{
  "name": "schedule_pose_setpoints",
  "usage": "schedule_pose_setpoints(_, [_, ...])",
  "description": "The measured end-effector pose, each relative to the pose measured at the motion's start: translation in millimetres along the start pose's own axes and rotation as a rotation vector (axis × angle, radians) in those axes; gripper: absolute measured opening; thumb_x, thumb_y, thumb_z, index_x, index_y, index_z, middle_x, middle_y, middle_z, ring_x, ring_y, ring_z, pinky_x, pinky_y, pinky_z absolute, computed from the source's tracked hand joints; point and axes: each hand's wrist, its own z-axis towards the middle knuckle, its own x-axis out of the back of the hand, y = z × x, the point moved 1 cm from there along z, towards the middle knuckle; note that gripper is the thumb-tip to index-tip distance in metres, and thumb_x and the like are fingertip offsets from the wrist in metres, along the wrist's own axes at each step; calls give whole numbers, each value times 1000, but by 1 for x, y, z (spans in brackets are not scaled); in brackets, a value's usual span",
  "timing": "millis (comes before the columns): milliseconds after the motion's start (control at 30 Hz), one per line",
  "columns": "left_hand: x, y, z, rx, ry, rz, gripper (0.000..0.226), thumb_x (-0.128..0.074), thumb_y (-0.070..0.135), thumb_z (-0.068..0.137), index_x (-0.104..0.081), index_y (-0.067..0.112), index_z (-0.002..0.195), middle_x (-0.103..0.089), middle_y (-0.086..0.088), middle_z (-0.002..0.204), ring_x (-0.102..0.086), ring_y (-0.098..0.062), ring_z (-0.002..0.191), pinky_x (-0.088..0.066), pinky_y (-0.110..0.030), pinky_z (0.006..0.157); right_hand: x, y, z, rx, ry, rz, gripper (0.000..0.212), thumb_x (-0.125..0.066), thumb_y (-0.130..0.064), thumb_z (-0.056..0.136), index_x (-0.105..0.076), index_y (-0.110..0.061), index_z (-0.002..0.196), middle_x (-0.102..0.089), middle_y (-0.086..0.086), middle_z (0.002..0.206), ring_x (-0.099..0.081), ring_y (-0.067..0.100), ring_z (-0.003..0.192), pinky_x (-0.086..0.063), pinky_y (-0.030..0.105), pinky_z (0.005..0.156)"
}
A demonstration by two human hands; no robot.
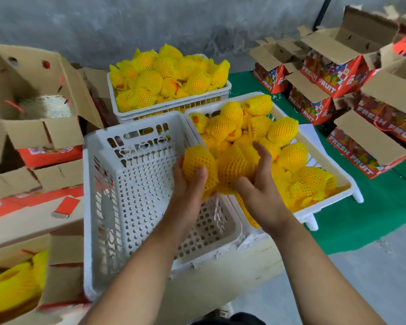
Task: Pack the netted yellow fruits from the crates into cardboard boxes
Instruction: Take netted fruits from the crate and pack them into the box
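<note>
My left hand [189, 184] grips a netted yellow fruit [198, 161] from below, thumb curled over its front. My right hand [261, 184] cups a second netted fruit [234, 168] right beside it, fingers spread upward. Both fruits hover over the seam between an empty white crate [131, 198] and a white crate [324, 202] that holds several netted fruits [279, 132]. A third white crate [169, 106] behind is heaped with netted fruits. At the bottom left an open cardboard box [63, 266] holds netted fruits [14, 285].
Open cardboard boxes [33, 73] stand at the left, one with pale shredded filler [54, 106]. Several red FRESH FRUIT boxes [361, 146] with open flaps sit on a green mat [373, 212] at the right. A grey wall runs behind.
</note>
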Motion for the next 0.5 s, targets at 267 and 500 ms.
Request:
schedule_pose_setpoints(267, [185,29,-115,-96,227,106,61,-65,37,94,-33,45,146,-59,0,138,-70,-18,113,-60,-30,82,-192,-10,-56,-176,-198,279,50,-82,-23,86,-61,-19,131,-75,10,112,-72,30,105,-59,46,91])
schedule_pose_setpoints(500, [350,39,-205,-43,337,204,60,-69,50,90,-40,49,142,-63,11,131,-65,-11,119,-57,-28,90,-367,-10,-114,-276,-319,470,35,-79,-28,88,-68,-37,120,-74,1,119,-70,27,112,-60,40,89])
